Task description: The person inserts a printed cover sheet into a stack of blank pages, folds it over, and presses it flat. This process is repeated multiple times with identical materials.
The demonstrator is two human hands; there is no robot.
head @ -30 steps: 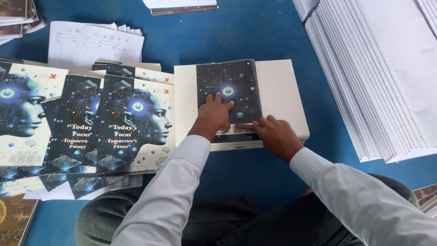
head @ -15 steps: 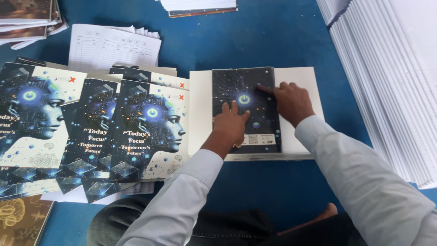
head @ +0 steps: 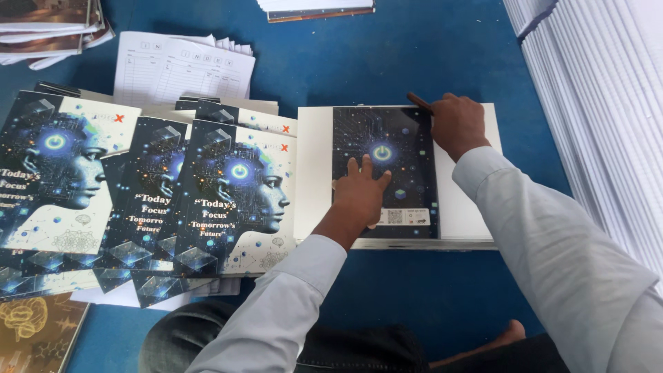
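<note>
A white book block (head: pixel 469 214) lies on the blue surface with a dark printed cover panel (head: pixel 407 159) on top of it. My left hand (head: pixel 362 192) rests flat on the panel's near left part, fingers spread and pressing down. My right hand (head: pixel 456 124) sits at the panel's far right corner. Its fingers are closed around a small brown stick (head: pixel 419 103) whose tip pokes out to the left along the far edge.
Several printed covers (head: pixel 235 200) showing a blue face lie fanned out at left. A ruled white sheet (head: pixel 183 69) lies behind them. A tall stack of white paper (head: pixel 601 103) fills the right side. More books (head: pixel 318 8) lie at the far edge, and a brown cover (head: pixel 34 331) at the near left.
My right hand has slid from the panel's near edge up its right side to the far corner. My left hand stayed pressing on the panel, shifting slightly toward me.
</note>
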